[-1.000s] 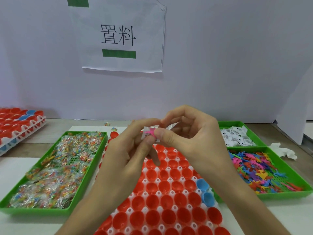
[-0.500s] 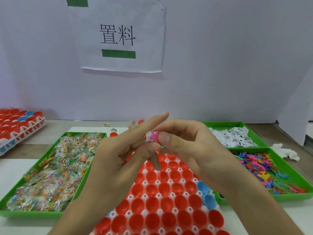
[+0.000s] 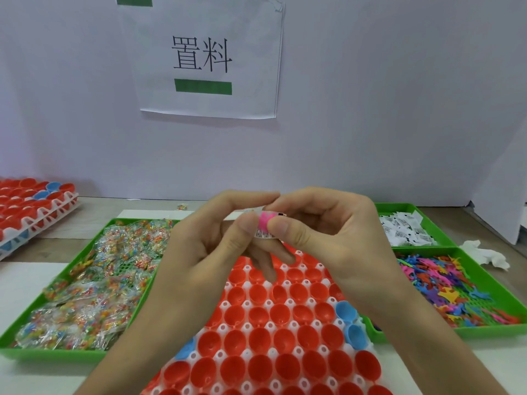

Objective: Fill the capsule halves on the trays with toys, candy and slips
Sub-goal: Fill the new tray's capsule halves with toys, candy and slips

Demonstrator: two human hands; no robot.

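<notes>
My left hand (image 3: 199,260) and my right hand (image 3: 330,243) meet above the far end of the white capsule tray (image 3: 225,305). Together they pinch a small pink toy (image 3: 264,220) with a white printed slip (image 3: 263,233) wrapped against it. The tray holds rows of empty red capsule halves (image 3: 258,315) and a few blue halves (image 3: 346,312). To the left stands a green tray of candy packets (image 3: 85,292). On the right, one green tray holds white slips (image 3: 405,229) and another holds coloured plastic toys (image 3: 439,283).
A stack of white trays with red and blue capsule halves (image 3: 31,203) sits at the far left. A crumpled white tissue (image 3: 484,253) lies at the right. A paper sign (image 3: 205,58) hangs on the white partition behind the table.
Both hands have kept the toy and slip between their fingertips and turned them. My left forefinger, stretched out half a second ago, now curls over the top of the toy.
</notes>
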